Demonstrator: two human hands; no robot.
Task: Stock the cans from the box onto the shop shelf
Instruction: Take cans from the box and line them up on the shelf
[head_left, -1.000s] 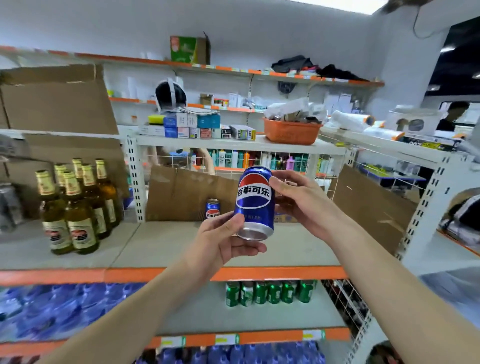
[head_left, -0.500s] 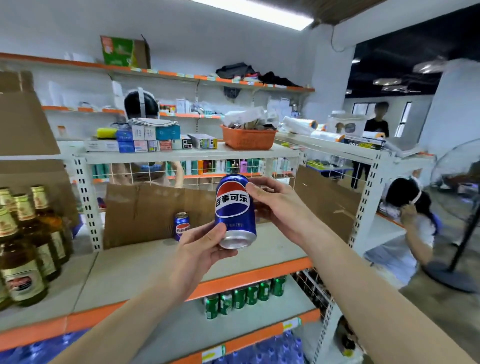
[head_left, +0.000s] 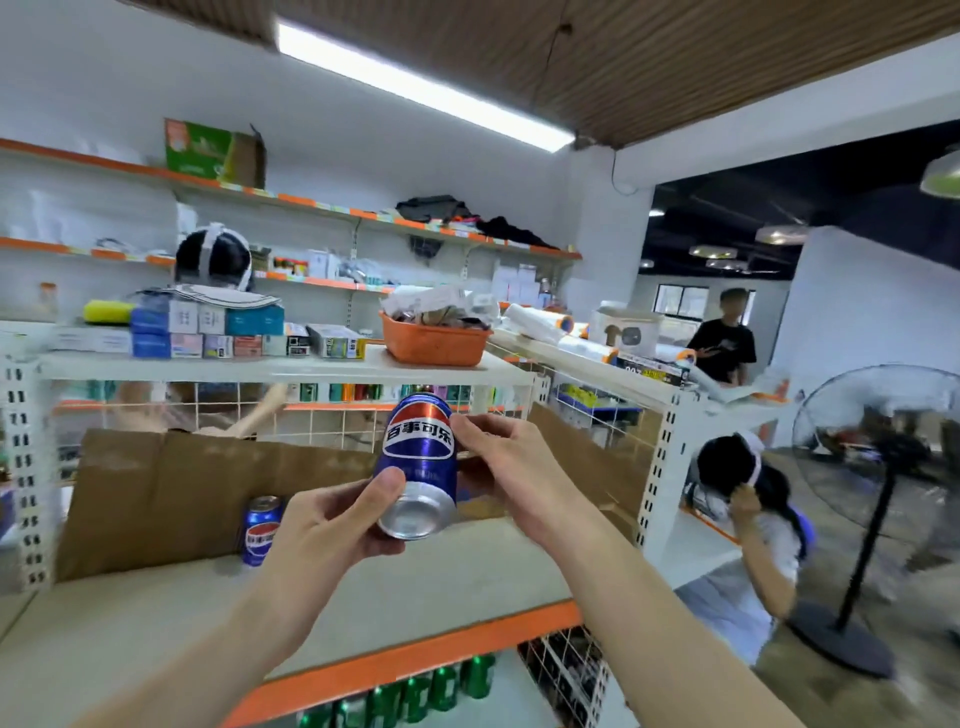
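Above shelf: both hands' fingers curled, gripping tilted blue can.

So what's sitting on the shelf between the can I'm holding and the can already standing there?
Only bare shelf between the held can and the standing can, in the head view.

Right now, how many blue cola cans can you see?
2: one blue cola can held by left hand and right hand; another standing can on the shelf. More may be hidden.

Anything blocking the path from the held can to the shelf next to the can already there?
Nothing visible. The blue can, held by the left hand and right hand, hangs above bare shelf board; the standing can is off to the left, by the cardboard.
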